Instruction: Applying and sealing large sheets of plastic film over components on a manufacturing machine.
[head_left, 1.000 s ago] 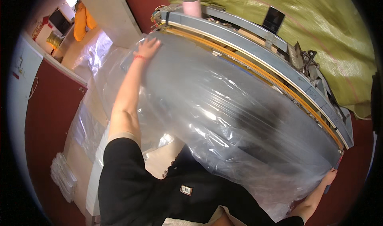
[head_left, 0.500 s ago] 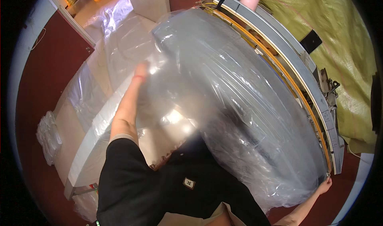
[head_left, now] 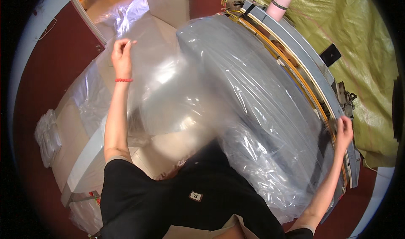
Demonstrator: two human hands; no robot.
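Observation:
My left hand (head_left: 121,58), with a red bead bracelet (head_left: 123,80) at the wrist, is raised over the left side of a clear plastic sheet (head_left: 164,76). Its thumb and fingers are pinched together; whatever is between them is too small to make out. My right hand (head_left: 345,131) is at the long curved-looking grey rail (head_left: 310,49), beside its orange strip (head_left: 295,66). Its fingers are bent and closed, and what they grip is hidden. Between my hands, clear film (head_left: 253,91) lies in wrinkles over a wide grey surface; part of the sheet is hazy and blurred.
A pink bottle (head_left: 279,5) stands by the rail's far end. Beyond the rail, a black phone (head_left: 330,55) lies on yellow-green sheeting (head_left: 367,70). A metal clamp-like part (head_left: 348,100) juts out near my right hand. Bundled plastic (head_left: 48,131) hangs at the left.
My left hand has moved left and farther away, and shows sharply now. My right hand has gone from the rail's near end farther up along it. The view has shifted slightly.

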